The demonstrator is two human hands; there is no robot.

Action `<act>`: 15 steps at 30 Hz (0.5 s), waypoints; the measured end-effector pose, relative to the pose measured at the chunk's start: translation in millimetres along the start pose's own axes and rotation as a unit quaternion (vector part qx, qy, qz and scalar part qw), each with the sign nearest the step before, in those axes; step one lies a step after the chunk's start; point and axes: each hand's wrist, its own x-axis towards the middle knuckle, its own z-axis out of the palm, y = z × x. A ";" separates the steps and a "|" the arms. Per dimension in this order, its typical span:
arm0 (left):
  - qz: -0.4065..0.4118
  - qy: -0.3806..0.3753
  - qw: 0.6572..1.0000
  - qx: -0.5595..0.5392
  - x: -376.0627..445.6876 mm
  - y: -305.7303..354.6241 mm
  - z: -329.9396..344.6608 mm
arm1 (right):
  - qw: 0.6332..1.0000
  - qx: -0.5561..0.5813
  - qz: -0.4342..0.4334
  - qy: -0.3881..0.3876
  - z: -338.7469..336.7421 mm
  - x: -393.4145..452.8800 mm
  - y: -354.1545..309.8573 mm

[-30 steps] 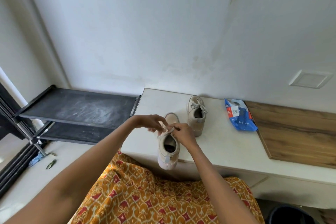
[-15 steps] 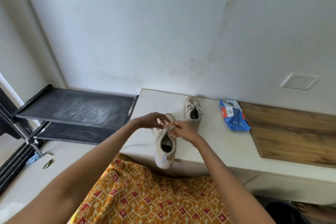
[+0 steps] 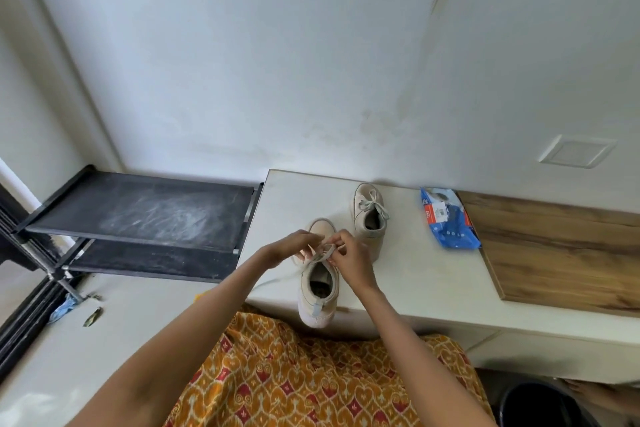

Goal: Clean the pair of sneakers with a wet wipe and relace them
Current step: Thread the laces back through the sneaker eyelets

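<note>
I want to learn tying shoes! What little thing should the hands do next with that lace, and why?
Probably pull the pale lace snug into a bow. Both hands, left and right, pinch it above the near beige sneaker, and one end trails loose on the white counter, while the far beige sneaker already has its bow.

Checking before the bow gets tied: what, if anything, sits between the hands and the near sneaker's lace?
Nothing visible. The left hand and right hand already pinch the lace over the near sneaker. The far sneaker stands behind, apart.
</note>
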 end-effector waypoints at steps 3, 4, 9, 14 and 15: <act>0.000 0.022 0.999 0.036 -1.3 1.0 3.6 | 0.998 0.030 -0.008 0.051 3.5 -4.1 4.1; -0.002 0.037 0.997 0.067 -0.1 -0.5 6.2 | 0.998 0.026 -0.016 0.055 3.5 -4.5 4.8; 0.004 0.199 0.967 -0.157 7.6 -6.9 8.7 | 0.997 0.028 -0.066 0.015 3.9 -7.4 6.6; 0.004 0.268 0.749 -0.607 11.9 -10.9 -20.4 | 0.996 0.082 -0.022 0.005 -0.7 -9.9 15.5; 0.009 0.265 0.763 -0.590 11.0 -13.2 -23.6 | 0.995 0.102 -0.008 0.005 -0.2 -10.3 16.0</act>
